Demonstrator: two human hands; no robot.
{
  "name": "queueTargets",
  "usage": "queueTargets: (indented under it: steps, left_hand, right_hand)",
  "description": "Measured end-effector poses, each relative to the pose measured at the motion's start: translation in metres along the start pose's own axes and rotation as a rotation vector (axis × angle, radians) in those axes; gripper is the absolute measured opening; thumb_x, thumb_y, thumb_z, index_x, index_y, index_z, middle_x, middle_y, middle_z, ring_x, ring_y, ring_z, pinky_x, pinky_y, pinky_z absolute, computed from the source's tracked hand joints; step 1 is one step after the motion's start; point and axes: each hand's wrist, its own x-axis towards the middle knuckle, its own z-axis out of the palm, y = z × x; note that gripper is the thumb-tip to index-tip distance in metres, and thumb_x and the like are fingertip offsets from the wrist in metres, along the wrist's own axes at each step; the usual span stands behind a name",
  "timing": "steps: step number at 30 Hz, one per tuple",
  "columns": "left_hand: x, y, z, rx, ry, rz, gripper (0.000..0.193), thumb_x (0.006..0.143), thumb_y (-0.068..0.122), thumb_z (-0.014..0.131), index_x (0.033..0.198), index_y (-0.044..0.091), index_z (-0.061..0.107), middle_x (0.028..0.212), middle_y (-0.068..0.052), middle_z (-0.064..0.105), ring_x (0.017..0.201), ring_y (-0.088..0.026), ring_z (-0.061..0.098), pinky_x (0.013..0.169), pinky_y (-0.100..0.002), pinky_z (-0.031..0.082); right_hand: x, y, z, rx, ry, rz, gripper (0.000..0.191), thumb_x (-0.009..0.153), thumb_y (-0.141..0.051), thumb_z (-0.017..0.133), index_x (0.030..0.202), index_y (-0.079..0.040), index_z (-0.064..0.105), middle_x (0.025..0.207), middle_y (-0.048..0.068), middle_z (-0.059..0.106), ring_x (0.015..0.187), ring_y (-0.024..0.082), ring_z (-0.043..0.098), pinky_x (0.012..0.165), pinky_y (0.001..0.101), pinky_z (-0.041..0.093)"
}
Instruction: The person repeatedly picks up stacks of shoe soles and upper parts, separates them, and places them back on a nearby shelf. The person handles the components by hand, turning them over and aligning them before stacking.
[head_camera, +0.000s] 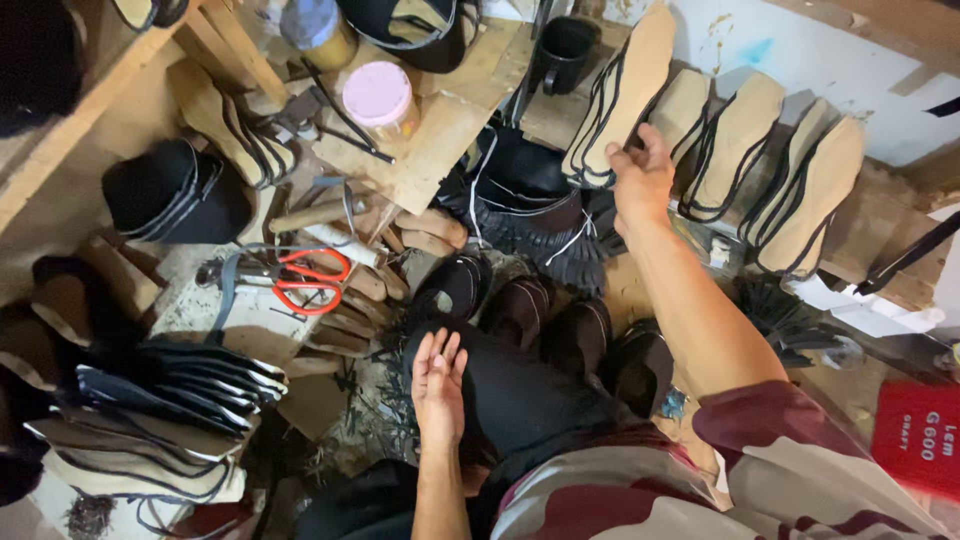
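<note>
While your right hand (642, 175) reaches out to the tan shoe insoles (622, 95) propped upright against the wall, its fingers (618, 158) curl onto the lower edge of the nearest stack, touching it rather than lifting it clear. The insoles stand on end in a row, black-edged, so each stack can be picked off singly. Your left hand (438, 385) lies flat and relaxed on the black cloth (520, 400) over your lap, fingers straight, gripping nothing. Just beyond it, 4 dark shoe uppers (545, 325) sit side by side on the floor, within easy reach. Red-handled scissors (305, 280) rest on the low wooden table (440, 135) to the left, beside a pink-lidded jar (378, 95).
</note>
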Motion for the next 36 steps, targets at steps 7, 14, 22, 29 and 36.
queueTargets:
  steps: [7,14,22,29,36]
  left_hand:
    - [0.005,0.000,0.001,-0.027,0.007,0.000,0.053,0.100,0.014,0.055,0.149,0.000,0.042,0.154,-0.023,0.047,0.138,-0.034,0.053,0.113,-0.046,0.044]
    - [0.008,0.000,-0.004,-0.042,-0.003,-0.014,0.052,0.099,0.013,0.055,0.149,0.000,0.043,0.154,-0.022,0.048,0.138,-0.034,0.053,0.113,-0.046,0.044]
    - [0.014,-0.001,-0.008,-0.045,-0.003,-0.010,0.052,0.099,0.011,0.056,0.148,0.000,0.043,0.153,-0.022,0.048,0.136,-0.035,0.054,0.111,-0.046,0.046]
    - [0.019,0.003,-0.003,-0.039,0.009,-0.008,0.052,0.099,0.012,0.055,0.148,-0.001,0.042,0.153,-0.023,0.048,0.137,-0.036,0.054,0.110,-0.045,0.047]
    - [0.020,0.005,-0.003,-0.023,0.012,-0.020,0.051,0.101,0.011,0.053,0.149,-0.002,0.042,0.153,-0.022,0.049,0.137,-0.035,0.054,0.109,-0.044,0.048]
  right_hand:
    - [0.028,-0.015,0.018,-0.156,0.073,0.086,0.062,0.087,-0.013,0.077,0.143,-0.005,0.052,0.107,0.008,0.069,0.083,0.016,0.065,0.061,0.0309,0.051]
    - [0.028,0.000,0.023,-0.397,0.085,-0.220,0.052,0.085,-0.016,0.081,0.131,0.001,0.062,0.120,0.015,0.065,0.101,0.023,0.069,0.088,0.0351,0.056]
    - [0.024,0.004,0.030,-0.625,0.087,-0.390,0.053,0.088,-0.024,0.080,0.132,0.001,0.063,0.145,0.021,0.051,0.135,0.039,0.050,0.114,0.0415,0.040]
    - [0.026,0.004,0.035,-0.578,0.044,-0.461,0.059,0.094,-0.024,0.077,0.144,0.000,0.056,0.155,0.023,0.043,0.144,0.038,0.044,0.120,0.0408,0.037]
    - [0.039,-0.007,0.037,-0.619,-0.031,-0.379,0.072,0.089,-0.021,0.073,0.151,0.001,0.044,0.162,0.022,0.034,0.145,0.036,0.040,0.116,0.0379,0.036]
